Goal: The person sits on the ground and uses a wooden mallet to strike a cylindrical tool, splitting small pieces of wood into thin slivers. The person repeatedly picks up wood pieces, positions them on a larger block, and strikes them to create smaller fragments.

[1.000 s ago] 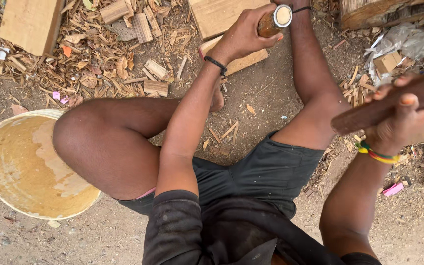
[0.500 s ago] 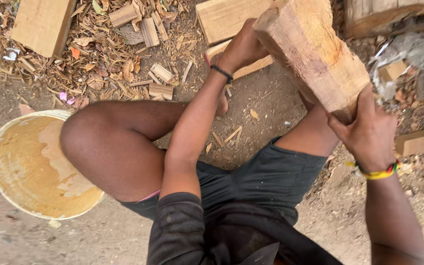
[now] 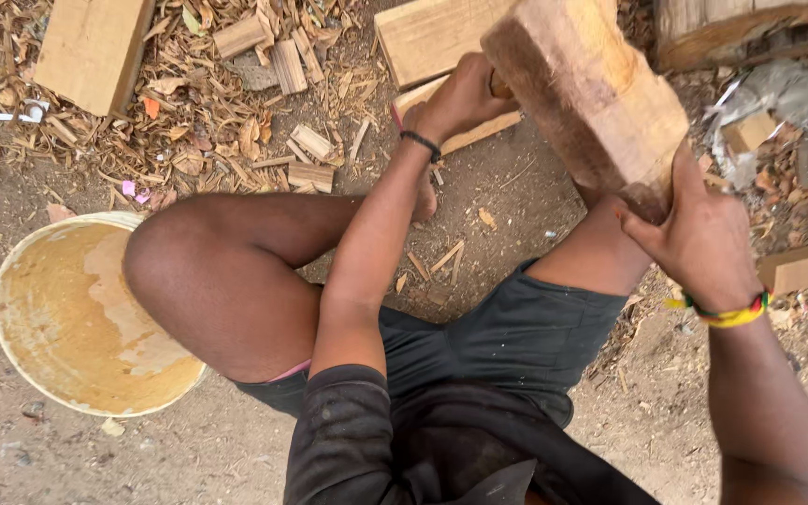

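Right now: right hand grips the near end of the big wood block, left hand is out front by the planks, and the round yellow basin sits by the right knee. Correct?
One error: the head view shows the yellow basin beside the left knee, on the person's left, not the right. The rest stands: the right hand has its grip on the near end of the wood block, and the left hand is out front by the planks.

Wood block swung in — right hand gripping it.

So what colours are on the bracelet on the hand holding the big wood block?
Yellow, green and red bracelet, on the right hand; head view.
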